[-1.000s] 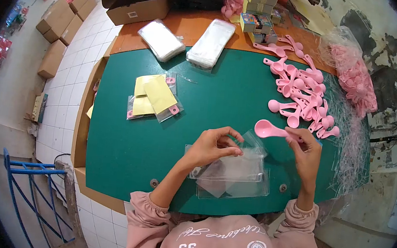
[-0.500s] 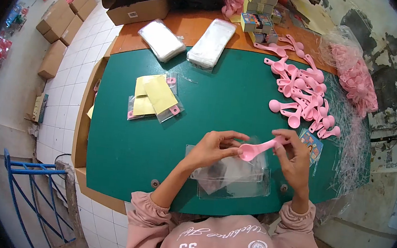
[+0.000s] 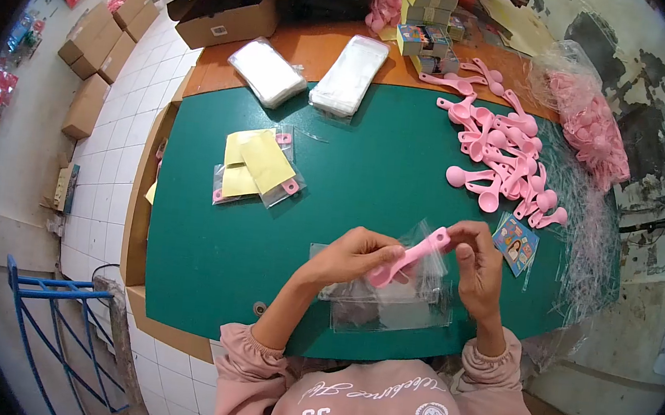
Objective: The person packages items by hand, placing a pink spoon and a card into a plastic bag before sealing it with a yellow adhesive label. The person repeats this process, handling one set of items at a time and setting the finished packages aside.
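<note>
A pink measuring spoon [image 3: 417, 257] slants over the near part of the green table, its handle up to the right. My left hand [image 3: 356, 256] pinches it near the bowl, thumb on top, together with a clear plastic bag [image 3: 418, 233] that shows around the handle. Close by the handle's holed end is my right hand [image 3: 480, 271], its fingers bent and its thumb apart from them, with the fingertips at the bag's edge. Beneath both hands lie several flat clear bags [image 3: 394, 317]. To the right rest small printed cards [image 3: 517, 245].
A heap of pink spoons [image 3: 505, 156] covers the table's right side. Packed bags with yellow cards [image 3: 267, 165] lie left of centre. Two stacks of clear bags [image 3: 269, 73] stand at the back, near bundled cards [image 3: 425, 40]. Plastic strands [image 3: 586, 232] hang over the right edge.
The spoon has tilted more upright, its bowl now at my left hand. My right hand has let go of the handle. A clear bag now shows around the spoon.
</note>
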Tool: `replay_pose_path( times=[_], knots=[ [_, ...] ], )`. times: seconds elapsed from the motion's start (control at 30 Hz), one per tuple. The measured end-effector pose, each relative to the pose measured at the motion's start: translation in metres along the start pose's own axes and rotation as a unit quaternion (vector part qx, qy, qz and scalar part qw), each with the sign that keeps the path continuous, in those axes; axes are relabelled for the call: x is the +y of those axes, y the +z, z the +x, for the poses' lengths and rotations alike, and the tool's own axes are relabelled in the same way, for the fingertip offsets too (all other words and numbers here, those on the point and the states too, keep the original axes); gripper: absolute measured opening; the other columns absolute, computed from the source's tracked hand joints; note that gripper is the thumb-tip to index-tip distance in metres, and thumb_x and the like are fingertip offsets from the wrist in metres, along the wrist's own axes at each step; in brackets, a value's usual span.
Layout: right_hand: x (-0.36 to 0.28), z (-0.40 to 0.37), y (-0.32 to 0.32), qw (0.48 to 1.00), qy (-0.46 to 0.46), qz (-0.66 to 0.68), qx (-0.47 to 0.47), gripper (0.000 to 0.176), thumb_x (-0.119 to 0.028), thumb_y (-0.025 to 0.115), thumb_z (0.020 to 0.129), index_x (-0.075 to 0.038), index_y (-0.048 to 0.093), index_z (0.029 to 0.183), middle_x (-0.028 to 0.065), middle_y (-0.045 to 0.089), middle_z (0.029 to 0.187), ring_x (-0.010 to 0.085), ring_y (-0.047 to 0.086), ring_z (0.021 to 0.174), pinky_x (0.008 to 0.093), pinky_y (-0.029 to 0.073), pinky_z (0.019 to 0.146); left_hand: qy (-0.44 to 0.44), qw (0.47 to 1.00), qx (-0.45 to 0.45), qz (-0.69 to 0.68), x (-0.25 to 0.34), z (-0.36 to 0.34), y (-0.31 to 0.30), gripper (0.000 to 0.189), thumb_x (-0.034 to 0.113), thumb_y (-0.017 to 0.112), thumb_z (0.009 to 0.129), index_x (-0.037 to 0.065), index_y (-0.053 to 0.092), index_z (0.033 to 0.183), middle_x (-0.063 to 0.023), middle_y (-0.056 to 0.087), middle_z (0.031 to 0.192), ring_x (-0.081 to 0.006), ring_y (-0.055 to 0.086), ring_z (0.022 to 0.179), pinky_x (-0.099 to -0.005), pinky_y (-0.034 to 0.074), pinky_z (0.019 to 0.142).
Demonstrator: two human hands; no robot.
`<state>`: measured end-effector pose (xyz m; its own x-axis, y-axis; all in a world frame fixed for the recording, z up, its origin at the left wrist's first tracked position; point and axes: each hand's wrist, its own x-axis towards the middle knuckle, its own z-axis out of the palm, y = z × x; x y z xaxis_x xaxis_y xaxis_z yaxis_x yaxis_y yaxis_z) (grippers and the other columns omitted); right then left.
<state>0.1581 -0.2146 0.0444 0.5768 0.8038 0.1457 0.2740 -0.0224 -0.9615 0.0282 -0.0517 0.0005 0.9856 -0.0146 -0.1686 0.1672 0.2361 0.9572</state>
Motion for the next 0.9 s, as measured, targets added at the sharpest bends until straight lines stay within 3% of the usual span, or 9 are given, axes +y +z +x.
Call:
replay_pose_path(
  times=[0.13, 0.23, 0.3, 0.43, 0.53, 0.63, 0.77, 0.83, 0.9],
  knots=[
    [-0.003, 0.001, 0.005, 0.98, -0.118, -0.109, -0.118, 0.06, -0.056, 0.031, 0.088, -0.006, 0.065, 0.093, 0.0177, 0.048, 0.118, 0.032, 0.05, 0.099, 0.0388, 0.04, 0.085, 0.066, 0.995, 0.052, -0.06, 0.007, 0.002, 0.012, 0.034, 0.026, 0.043, 0.094, -0.002, 0.061, 0.102, -0.0017, 0.062, 0.077, -0.0066, 0.053, 0.068, -0.0208, 0.044, 0.064],
    [0.003, -0.005, 0.007, 0.977, -0.143, -0.077, -0.136, 0.054, -0.054, 0.036, 0.087, -0.009, 0.065, 0.095, 0.0171, 0.045, 0.122, 0.0307, 0.048, 0.101, 0.0384, 0.04, 0.084, 0.035, 0.998, 0.039, 0.024, 0.012, 0.001, 0.009, 0.034, 0.025, 0.042, 0.094, -0.002, 0.061, 0.102, -0.0039, 0.063, 0.079, -0.0076, 0.055, 0.071, -0.0216, 0.045, 0.067],
    [0.002, -0.007, -0.025, 0.997, -0.028, -0.028, -0.067, 0.04, -0.043, 0.049, 0.086, -0.008, 0.065, 0.094, 0.0156, 0.048, 0.117, 0.0287, 0.048, 0.101, 0.037, 0.039, 0.085, 0.039, 0.998, 0.044, -0.003, 0.012, 0.0, 0.009, 0.034, 0.025, 0.042, 0.094, -0.002, 0.06, 0.104, -0.0084, 0.064, 0.084, -0.0093, 0.057, 0.077, -0.022, 0.046, 0.069],
    [0.049, -0.021, -0.106, 0.864, 0.049, -0.469, 0.176, 0.033, -0.013, 0.064, 0.074, -0.003, 0.058, 0.104, 0.014, 0.053, 0.101, 0.0256, 0.054, 0.089, 0.0342, 0.042, 0.079, 0.052, 0.996, 0.062, -0.041, 0.014, -0.003, 0.004, 0.035, 0.024, 0.04, 0.094, -0.003, 0.058, 0.107, -0.0142, 0.065, 0.09, -0.0118, 0.059, 0.081, -0.0226, 0.047, 0.071],
    [0.07, -0.032, -0.126, 0.888, 0.158, -0.387, 0.189, 0.034, -0.012, 0.064, 0.074, -0.003, 0.056, 0.105, 0.0133, 0.055, 0.094, 0.0252, 0.055, 0.082, 0.0349, 0.044, 0.074, 0.038, 0.996, 0.069, -0.044, 0.019, -0.004, 0.004, 0.034, 0.023, 0.04, 0.094, -0.003, 0.057, 0.107, -0.0121, 0.064, 0.088, -0.0116, 0.059, 0.083, -0.0225, 0.047, 0.072],
    [0.078, -0.036, -0.136, 0.883, 0.178, -0.373, 0.221, 0.028, -0.011, 0.063, 0.074, -0.002, 0.055, 0.1, 0.0127, 0.058, 0.087, 0.0236, 0.056, 0.075, 0.0331, 0.045, 0.067, 0.034, 0.994, 0.078, -0.068, 0.017, -0.004, 0.006, 0.033, 0.023, 0.04, 0.094, -0.003, 0.056, 0.107, -0.0116, 0.064, 0.089, -0.0118, 0.06, 0.084, -0.0228, 0.047, 0.072],
    [0.07, -0.036, -0.135, 0.841, 0.106, -0.461, 0.262, 0.023, -0.008, 0.061, 0.076, -0.001, 0.055, 0.097, 0.011, 0.06, 0.079, 0.0182, 0.056, 0.07, 0.0294, 0.044, 0.061, 0.03, 0.997, 0.059, -0.035, 0.011, -0.001, 0.003, 0.033, 0.022, 0.04, 0.094, -0.003, 0.055, 0.108, -0.0124, 0.063, 0.092, -0.0137, 0.059, 0.086, -0.0238, 0.048, 0.073],
    [0.037, -0.028, -0.116, 0.928, 0.107, -0.262, 0.242, 0.018, -0.005, 0.057, 0.079, -0.001, 0.055, 0.097, 0.0094, 0.061, 0.08, 0.0141, 0.057, 0.071, 0.026, 0.044, 0.062, 0.046, 0.996, 0.057, -0.049, 0.007, 0.002, 0.005, 0.033, 0.022, 0.04, 0.094, -0.003, 0.055, 0.109, -0.0122, 0.063, 0.093, -0.0141, 0.059, 0.087, -0.0236, 0.048, 0.074],
    [0.005, -0.018, -0.081, 0.962, 0.09, -0.187, 0.177, 0.018, -0.002, 0.054, 0.081, -0.002, 0.058, 0.098, 0.0078, 0.061, 0.082, 0.0114, 0.057, 0.075, 0.0249, 0.045, 0.064, 0.057, 0.995, 0.05, -0.063, 0.004, 0.004, 0.008, 0.032, 0.022, 0.04, 0.094, -0.003, 0.055, 0.109, -0.012, 0.063, 0.094, -0.0146, 0.059, 0.089, -0.0234, 0.048, 0.074]
  ],
)
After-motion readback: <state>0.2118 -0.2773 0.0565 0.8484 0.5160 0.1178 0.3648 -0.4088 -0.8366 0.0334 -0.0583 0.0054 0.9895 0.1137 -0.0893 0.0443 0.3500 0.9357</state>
